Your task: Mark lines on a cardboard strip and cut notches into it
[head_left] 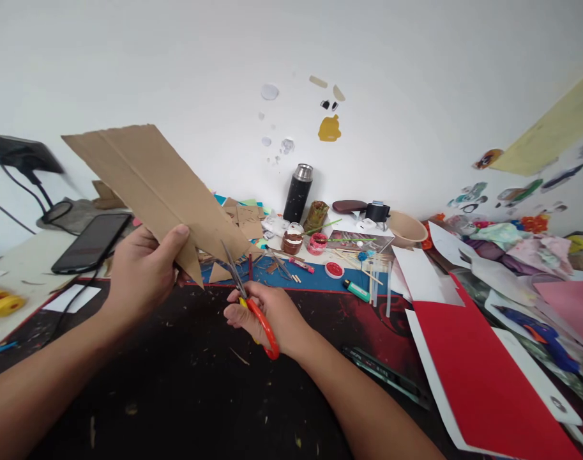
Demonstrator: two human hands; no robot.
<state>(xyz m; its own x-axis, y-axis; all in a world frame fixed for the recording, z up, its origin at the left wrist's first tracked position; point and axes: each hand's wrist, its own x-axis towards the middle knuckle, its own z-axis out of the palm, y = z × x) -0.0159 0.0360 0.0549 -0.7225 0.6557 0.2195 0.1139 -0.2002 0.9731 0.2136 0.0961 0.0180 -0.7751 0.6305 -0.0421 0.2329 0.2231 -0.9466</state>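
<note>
A brown piece of cardboard (161,179) is pinched by my left hand (145,259), thumb on its near face, and raised above the dark mat. Its lower edge is cut, with a pointed flap hanging down beside my thumb. In my right hand (267,313) is a pair of scissors (262,326) with red and yellow handles, my fingers through the loops. The blades point up and away, their tips at the cardboard's lower right part. Whether the blades are apart is hard to see.
A black phone (92,243) lies at left. Behind stand a black thermos (298,193), paint jars (292,239) and cardboard scraps (248,220). A green lighter (357,291), a dark utility knife (387,374), red paper (487,364) and a blue glue gun (535,332) lie to the right.
</note>
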